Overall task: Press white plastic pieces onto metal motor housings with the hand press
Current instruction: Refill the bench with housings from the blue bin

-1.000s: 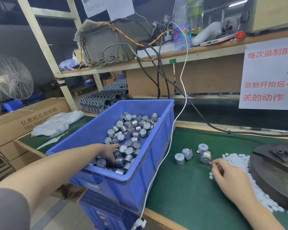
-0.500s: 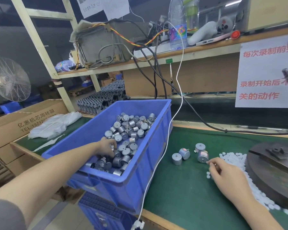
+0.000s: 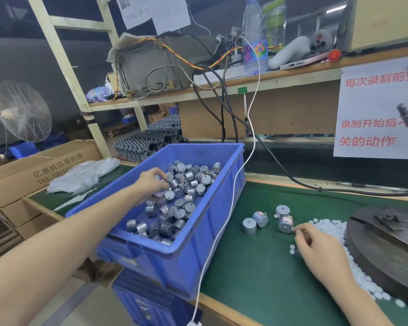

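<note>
A blue bin (image 3: 212, 227) tilted on the bench's left edge holds several metal motor housings (image 3: 186, 184). My left hand (image 3: 151, 182) reaches into the bin, fingers curled round housings near its middle. Several loose housings (image 3: 260, 218) lie on the green mat. My right hand (image 3: 316, 245) rests on the mat beside the white plastic pieces (image 3: 332, 228), pinching a small white piece right next to the nearest housing (image 3: 285, 224). The hand press's round dark base (image 3: 386, 252) sits at the far right; its lever is mostly out of view.
A white cable (image 3: 224, 229) hangs from the shelf over the bin's right rim to the bench's front edge. A black cable (image 3: 292, 180) crosses the back of the mat. Cardboard boxes (image 3: 33, 175) and white bags (image 3: 83, 175) lie left. A second blue crate (image 3: 149, 300) sits below.
My left hand has moved from the near end of the bin up to its middle and closed on housings. My right hand stays by the white pieces, barely shifted.
</note>
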Motion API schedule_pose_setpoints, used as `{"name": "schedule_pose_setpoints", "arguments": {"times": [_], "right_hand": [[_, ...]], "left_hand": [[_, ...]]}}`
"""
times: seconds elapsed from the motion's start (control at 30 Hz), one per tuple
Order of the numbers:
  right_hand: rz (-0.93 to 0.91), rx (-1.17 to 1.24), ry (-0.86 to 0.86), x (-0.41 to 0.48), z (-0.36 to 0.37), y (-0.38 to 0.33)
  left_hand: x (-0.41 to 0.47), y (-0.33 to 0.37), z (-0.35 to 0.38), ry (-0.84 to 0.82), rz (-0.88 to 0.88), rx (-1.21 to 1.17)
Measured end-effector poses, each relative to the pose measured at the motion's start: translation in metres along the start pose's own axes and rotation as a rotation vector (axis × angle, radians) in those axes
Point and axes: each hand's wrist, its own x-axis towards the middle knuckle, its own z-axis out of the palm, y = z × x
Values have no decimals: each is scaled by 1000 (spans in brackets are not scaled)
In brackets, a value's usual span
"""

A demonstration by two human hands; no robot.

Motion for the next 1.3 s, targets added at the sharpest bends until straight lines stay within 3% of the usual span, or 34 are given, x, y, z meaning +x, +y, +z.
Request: {"name": "schedule_pose_setpoints", "arguments": {"times": [0.17, 0.37, 0.47, 0.63, 0.87, 1.07, 1.17, 1.3], "right_hand": [[-19, -1, 7, -1, -1, -2], [-8, 31, 16, -4, -4, -3], [-34, 17, -14, -4, -4, -5], [-76, -4, -52, -4, -4, -7], [-82, 16, -35, -3, -3, -7], [-73, 17, -42, -2, -3, -7], [-72, 16, -46, -2, -3, -6], [-47, 27, -36, -4, -4, -4]], "left_hand": [[-32, 88, 13, 47, 215, -136], [-69, 171, 98, -293, 535, 142], [-60, 170, 151, -383, 502, 331], [-37, 137, 202, -414, 425, 866], [-28, 107, 240, -458, 309, 996], [-23, 132, 227, -569, 277, 1036], [-30, 151, 198, -501, 417, 1013], [-30, 148, 139, -202, 643, 753]]}}
